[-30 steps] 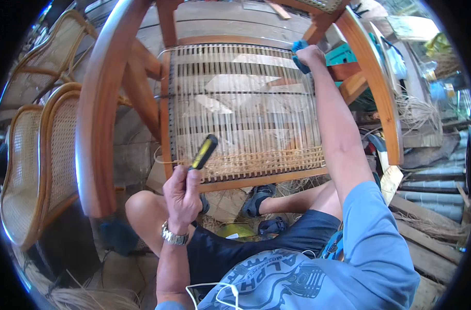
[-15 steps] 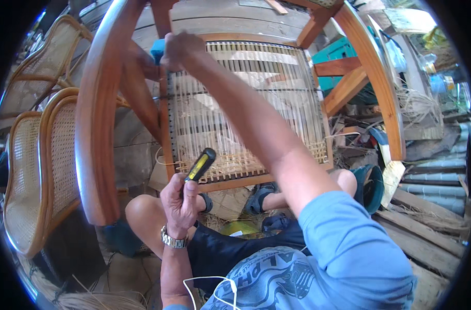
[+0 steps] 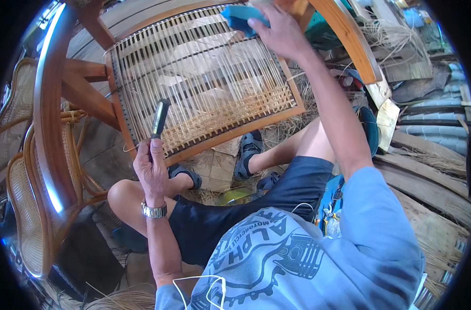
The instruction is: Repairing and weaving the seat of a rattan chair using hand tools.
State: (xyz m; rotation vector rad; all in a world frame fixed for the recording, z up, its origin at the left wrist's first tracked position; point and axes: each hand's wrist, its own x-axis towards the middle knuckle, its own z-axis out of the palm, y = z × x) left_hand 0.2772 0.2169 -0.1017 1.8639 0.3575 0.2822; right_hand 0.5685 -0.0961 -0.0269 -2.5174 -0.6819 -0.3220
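My left hand (image 3: 151, 168) is closed round a slim hand tool with a black and yellow handle (image 3: 161, 116). It points upward at the near left edge of a wooden seat frame (image 3: 230, 135). My right hand (image 3: 282, 33) grips a blue pad (image 3: 244, 19), a sponge or folded cloth; I cannot tell which. The pad is over the far right corner of the frame. Pale cane strands (image 3: 194, 67) run across the frame in parallel, and a woven band (image 3: 230, 116) fills its near part.
Curved wooden chair parts rise on the left (image 3: 52, 119) and the right (image 3: 349, 39). Cane-backed chairs (image 3: 26, 206) stand at the left. Loose fibre strands (image 3: 395, 44) and wooden planks (image 3: 426, 196) lie at the right. My sandalled feet (image 3: 250, 152) are below the frame.
My right hand has moved with the blue pad from the frame's far left corner to its far right. The frame now appears tilted and further left; my left hand still holds the tool.
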